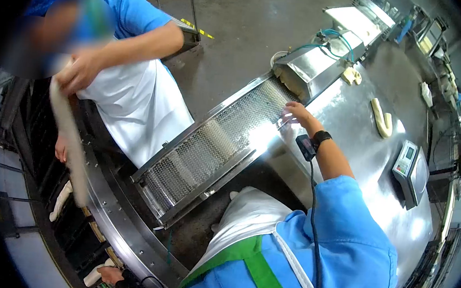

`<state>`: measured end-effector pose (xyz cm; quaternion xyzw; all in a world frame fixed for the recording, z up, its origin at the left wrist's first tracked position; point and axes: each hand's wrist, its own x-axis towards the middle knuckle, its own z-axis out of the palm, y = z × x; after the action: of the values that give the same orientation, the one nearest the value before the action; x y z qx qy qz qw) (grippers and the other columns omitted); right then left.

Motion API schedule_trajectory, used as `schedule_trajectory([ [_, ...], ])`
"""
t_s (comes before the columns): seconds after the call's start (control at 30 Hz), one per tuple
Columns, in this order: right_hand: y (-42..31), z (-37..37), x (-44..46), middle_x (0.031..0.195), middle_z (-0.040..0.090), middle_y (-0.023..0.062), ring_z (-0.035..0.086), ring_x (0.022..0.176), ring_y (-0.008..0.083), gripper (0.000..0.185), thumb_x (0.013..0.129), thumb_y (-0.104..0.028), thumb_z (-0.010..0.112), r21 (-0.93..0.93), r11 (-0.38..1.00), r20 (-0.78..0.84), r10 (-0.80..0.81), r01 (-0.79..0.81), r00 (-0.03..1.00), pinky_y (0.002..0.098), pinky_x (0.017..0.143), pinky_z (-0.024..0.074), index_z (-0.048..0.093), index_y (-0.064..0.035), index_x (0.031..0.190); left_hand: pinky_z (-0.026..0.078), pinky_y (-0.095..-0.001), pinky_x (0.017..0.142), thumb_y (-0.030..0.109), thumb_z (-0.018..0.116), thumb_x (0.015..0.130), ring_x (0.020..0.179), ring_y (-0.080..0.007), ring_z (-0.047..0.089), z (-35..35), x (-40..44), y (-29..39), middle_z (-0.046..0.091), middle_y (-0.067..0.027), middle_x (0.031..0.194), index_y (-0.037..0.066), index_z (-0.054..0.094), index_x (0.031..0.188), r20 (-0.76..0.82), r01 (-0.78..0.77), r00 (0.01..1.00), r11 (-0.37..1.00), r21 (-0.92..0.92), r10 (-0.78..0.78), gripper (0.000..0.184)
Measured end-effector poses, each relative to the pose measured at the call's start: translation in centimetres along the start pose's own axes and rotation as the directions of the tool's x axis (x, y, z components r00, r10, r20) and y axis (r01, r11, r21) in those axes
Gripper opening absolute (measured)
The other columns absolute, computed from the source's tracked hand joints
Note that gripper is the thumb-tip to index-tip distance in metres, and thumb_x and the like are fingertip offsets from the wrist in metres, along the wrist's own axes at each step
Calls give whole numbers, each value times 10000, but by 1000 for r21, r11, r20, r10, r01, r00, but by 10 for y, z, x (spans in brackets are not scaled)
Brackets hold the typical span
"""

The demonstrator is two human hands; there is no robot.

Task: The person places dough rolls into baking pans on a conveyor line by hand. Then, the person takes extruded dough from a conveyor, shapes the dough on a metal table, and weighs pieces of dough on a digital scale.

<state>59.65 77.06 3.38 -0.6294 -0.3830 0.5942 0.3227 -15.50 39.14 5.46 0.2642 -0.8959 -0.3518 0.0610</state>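
— Blue sleeve (345,209) and white apron (246,211) come closest to the head camera. Where does the right arm lead?

— Up to the mesh belt (203,147). The right hand (294,112) is at the belt's near edge, just by the corner of the steel table (347,127), fingers partly bent. I cannot tell whether it has hold of anything.

— And the left hand (111,275)?

— Down at the bottom left, past the outer edge of the curved track (116,227). Its fingertips touch a pale piece of dough (92,277) that lies there. They look half curled; how firmly they grip, I can't tell.

— Is there more dough about?

— Yes. Another piece (61,201) lies further up that same outer side. On the table, a hook-shaped roll (383,122) lies towards the far end, and a small lump (351,75) sits at the left edge, beside the metal cover (319,64) over the belt. A scale (410,172) stands near the right edge.

— Who is across the belt?

— A co-worker (146,104) in a white apron, one hand raised. A long pale strip (69,135) hangs from it — blurred — over the track's outer side.
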Motion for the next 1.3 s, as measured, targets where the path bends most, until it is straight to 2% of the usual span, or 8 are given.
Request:
schedule_trajectory([
  [0.17,10,14,11,746,523,90,549,617,185,346,739,-122,492,45,999,-29,24,-23,999,309,503,472,381,-12,1047,400,-355,739,370,336,792,874,-263,485,9,35,5,485,-188,929,-40,411,1009,192,-301,952,850,433,239,471],
  [0.23,11,15,18,783,531,123,556,639,208,365,753,-146,492,-19,999,-75,45,-46,996,318,514,474,367,-26,1074,431,-389,664,471,333,767,796,-313,527,6,17,12,529,-223,812,-105,489,882,-18,95,995,993,-64,-96,608],
  [0.33,-4,-1,21,745,524,118,546,602,215,270,755,-151,484,-27,1000,-43,10,-11,999,316,519,472,405,-38,987,341,-416,806,444,288,783,961,-270,424,43,26,10,352,-277,1084,-34,366,1058,35,17,999,1000,23,-17,558],
  [0.5,4,2,10,696,523,71,527,557,169,152,740,-168,485,-79,990,-139,106,-118,985,274,443,445,460,-38,815,438,-421,656,448,394,737,800,-356,513,25,-23,31,483,-253,925,-117,470,878,-330,-68,944,991,-117,26,588],
  [0.67,2,-6,24,673,515,78,517,535,169,154,741,-174,489,-54,994,-163,89,-99,982,269,425,429,448,-35,793,394,-448,738,483,362,741,897,-339,469,30,24,8,482,-259,915,-126,432,920,61,16,998,979,-205,-3,639],
  [1.23,12,3,52,424,339,84,337,326,166,256,708,-68,501,38,999,-198,15,-8,980,299,278,229,350,-17,506,406,-431,694,522,380,740,801,-225,495,25,79,-36,483,-181,957,38,407,1060,-119,-71,991,997,-24,67,581],
  [1.27,11,4,51,424,339,84,337,326,166,256,708,-68,501,35,999,-196,15,-8,980,299,278,229,350,-17,506,407,-433,689,513,372,745,803,-256,496,34,112,-37,484,-200,947,-5,420,1025,-7,650,723,676,348,-691,591],
  [1.3,8,5,50,428,334,78,324,327,164,257,707,-71,503,22,999,-207,32,-28,978,297,284,232,346,-20,510,409,-434,684,504,364,749,804,-287,496,38,128,-38,485,-219,937,-47,433,990,-208,767,-10,-141,626,-978,605],
])
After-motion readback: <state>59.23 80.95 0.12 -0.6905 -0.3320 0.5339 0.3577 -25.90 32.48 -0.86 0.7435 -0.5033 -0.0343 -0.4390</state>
